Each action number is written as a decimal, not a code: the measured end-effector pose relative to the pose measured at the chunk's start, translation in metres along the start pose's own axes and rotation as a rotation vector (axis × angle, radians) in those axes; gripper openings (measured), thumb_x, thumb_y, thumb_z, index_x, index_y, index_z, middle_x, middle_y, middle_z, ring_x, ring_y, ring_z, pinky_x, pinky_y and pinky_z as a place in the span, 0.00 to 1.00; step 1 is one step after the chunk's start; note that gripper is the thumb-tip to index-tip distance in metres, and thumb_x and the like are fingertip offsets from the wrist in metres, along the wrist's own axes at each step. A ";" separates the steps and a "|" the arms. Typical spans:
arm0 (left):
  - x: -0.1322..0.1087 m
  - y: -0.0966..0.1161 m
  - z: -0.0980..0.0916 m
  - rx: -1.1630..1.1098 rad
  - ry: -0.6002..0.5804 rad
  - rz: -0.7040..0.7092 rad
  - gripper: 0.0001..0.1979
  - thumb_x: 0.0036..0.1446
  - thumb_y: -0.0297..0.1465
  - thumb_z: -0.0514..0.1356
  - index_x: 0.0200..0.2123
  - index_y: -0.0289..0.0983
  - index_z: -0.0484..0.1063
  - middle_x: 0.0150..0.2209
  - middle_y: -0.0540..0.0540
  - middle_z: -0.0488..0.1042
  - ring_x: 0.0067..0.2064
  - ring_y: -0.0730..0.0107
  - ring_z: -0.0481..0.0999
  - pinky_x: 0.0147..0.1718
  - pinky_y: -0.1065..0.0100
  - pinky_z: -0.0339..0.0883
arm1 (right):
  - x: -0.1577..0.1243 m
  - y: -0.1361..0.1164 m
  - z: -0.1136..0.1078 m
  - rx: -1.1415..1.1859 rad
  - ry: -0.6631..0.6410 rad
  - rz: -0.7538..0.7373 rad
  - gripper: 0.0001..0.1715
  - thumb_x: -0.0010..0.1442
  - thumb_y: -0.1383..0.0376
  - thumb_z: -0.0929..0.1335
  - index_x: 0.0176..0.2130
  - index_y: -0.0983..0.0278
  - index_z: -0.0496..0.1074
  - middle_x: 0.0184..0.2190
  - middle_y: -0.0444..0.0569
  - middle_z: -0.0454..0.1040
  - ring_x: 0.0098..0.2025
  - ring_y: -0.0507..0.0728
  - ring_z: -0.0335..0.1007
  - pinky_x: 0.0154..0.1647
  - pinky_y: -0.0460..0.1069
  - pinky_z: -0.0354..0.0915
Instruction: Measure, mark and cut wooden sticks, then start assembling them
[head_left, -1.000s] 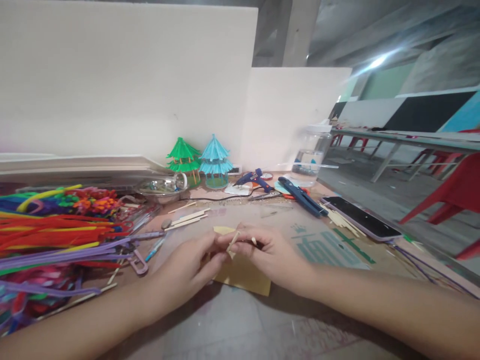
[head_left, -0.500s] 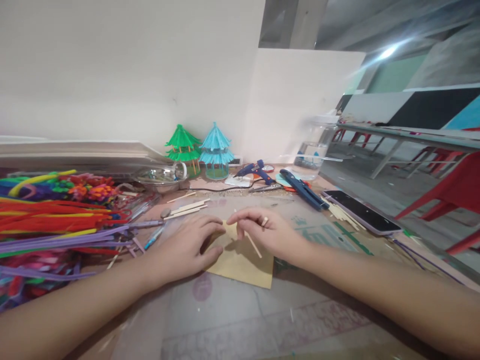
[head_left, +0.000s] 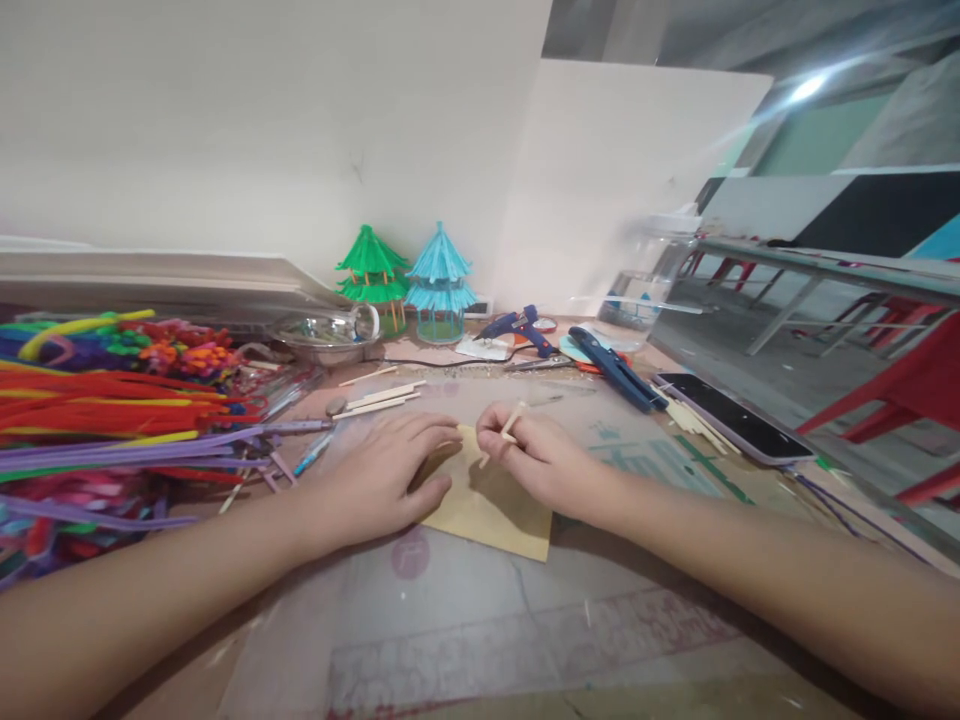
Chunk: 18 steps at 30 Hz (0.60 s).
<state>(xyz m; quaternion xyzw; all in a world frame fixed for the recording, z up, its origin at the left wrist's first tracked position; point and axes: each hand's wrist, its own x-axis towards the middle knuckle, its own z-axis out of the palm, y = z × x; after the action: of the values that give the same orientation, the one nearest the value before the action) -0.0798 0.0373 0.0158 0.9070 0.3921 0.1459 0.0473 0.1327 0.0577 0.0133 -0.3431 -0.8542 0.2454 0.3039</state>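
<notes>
My left hand (head_left: pixel 397 470) rests at the left edge of a yellowish, flat square sheet (head_left: pixel 499 525), thumb apart from the slightly bent fingers, with nothing seen in it. Over the sheet's right part, my right hand (head_left: pixel 544 455) is closed on a thin wooden stick (head_left: pixel 514 418), which slants up between the fingers. Part of the stick is hidden by those fingers. Several more pale sticks (head_left: pixel 382 399) lie on the table just beyond my left hand.
Colourful pipe cleaners (head_left: pixel 112 400) crowd the left side. Two small pagoda models, green (head_left: pixel 373 262) and blue (head_left: pixel 440 265), stand at the back near a glue gun (head_left: pixel 521 327). Rightward lie a dark blue cutter-like tool (head_left: pixel 615 368), a phone (head_left: pixel 731 415) and a clear water container (head_left: pixel 637 290).
The stick in my right hand has swung from pointing down toward me to slanting up, and the fingers have drawn in around it. My left hand stays on the sheet. The view shifted slightly.
</notes>
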 end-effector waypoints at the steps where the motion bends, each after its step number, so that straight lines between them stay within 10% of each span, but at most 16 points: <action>1: 0.000 0.000 0.000 -0.002 -0.008 0.018 0.18 0.62 0.33 0.52 0.55 0.38 0.66 0.58 0.41 0.69 0.59 0.58 0.66 0.59 0.53 0.60 | 0.000 0.001 0.000 -0.023 0.008 -0.003 0.12 0.64 0.62 0.60 0.31 0.63 0.66 0.25 0.44 0.68 0.29 0.53 0.64 0.31 0.47 0.57; 13: 0.000 0.003 -0.004 -0.034 -0.079 0.045 0.20 0.61 0.42 0.56 0.53 0.38 0.67 0.57 0.41 0.70 0.59 0.56 0.66 0.59 0.52 0.60 | -0.008 -0.015 0.001 -0.146 -0.257 -0.058 0.11 0.64 0.67 0.59 0.30 0.63 0.65 0.25 0.45 0.70 0.28 0.53 0.66 0.32 0.46 0.57; 18: 0.002 0.003 -0.004 0.009 -0.104 0.034 0.23 0.59 0.41 0.57 0.56 0.37 0.66 0.59 0.40 0.68 0.60 0.54 0.64 0.60 0.51 0.58 | 0.002 -0.001 -0.005 -0.430 -0.169 0.013 0.09 0.64 0.68 0.60 0.34 0.64 0.67 0.24 0.47 0.70 0.26 0.54 0.64 0.30 0.47 0.53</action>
<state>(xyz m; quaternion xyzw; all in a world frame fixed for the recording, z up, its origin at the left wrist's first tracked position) -0.0771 0.0365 0.0211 0.9201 0.3743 0.0977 0.0610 0.1345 0.0595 0.0175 -0.3836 -0.9071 0.0877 0.1495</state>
